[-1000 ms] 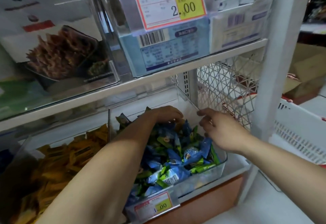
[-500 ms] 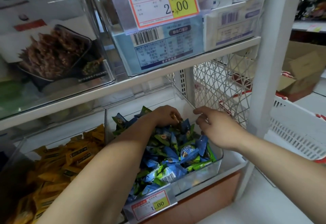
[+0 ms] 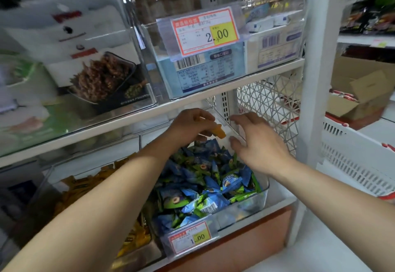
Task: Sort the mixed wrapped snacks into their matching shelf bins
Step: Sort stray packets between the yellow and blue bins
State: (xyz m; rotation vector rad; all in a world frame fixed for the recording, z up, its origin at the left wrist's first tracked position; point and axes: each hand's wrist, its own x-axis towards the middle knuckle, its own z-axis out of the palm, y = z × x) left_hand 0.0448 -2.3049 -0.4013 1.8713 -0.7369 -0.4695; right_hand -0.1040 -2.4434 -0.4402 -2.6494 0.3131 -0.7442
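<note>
A clear bin (image 3: 261,194) on the lower shelf holds a heap of blue and green wrapped snacks (image 3: 205,184). Above its back end my left hand (image 3: 192,126) is shut on an orange wrapped snack (image 3: 220,132), lifted clear of the heap. My right hand (image 3: 258,145) hovers over the bin's right rear corner, fingers spread and empty, close to the bin's clear side wall. To the left, a second clear bin (image 3: 48,175) holds orange-yellow wrapped snacks (image 3: 85,183), partly hidden behind my left forearm.
The shelf above (image 3: 235,84) hangs low over both hands and carries clear bins with boxed goods and a 2.00 price tag (image 3: 205,33). A white upright post (image 3: 314,92) and a wire mesh panel (image 3: 269,104) stand to the right. A white slotted crate (image 3: 359,156) sits farther right.
My left hand has come up out of the blue and green heap with an orange snack in its fingers. My right hand stayed near the bin's right rear corner and spread its fingers.
</note>
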